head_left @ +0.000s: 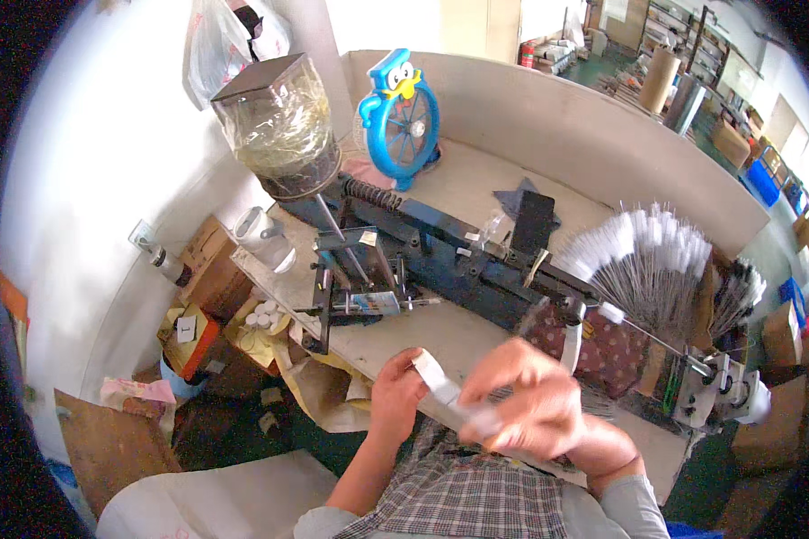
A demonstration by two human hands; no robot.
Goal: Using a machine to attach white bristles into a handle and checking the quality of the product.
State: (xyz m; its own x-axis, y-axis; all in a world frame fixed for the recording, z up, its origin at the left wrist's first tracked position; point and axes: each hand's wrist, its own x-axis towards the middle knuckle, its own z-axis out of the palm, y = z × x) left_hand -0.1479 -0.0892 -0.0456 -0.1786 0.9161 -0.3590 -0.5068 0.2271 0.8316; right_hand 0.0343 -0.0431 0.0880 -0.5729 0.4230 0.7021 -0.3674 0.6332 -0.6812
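My left hand (395, 388) pinches one end of the white strip (442, 388) above my lap, my blurred right hand (532, 397) closed over the other; it looks light and floppy, best gripped near both ends.

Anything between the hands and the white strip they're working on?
Nothing visible. The left hand and right hand both already grip the white strip, held over the bench edge in front of the black machine. The right hand is motion-blurred.
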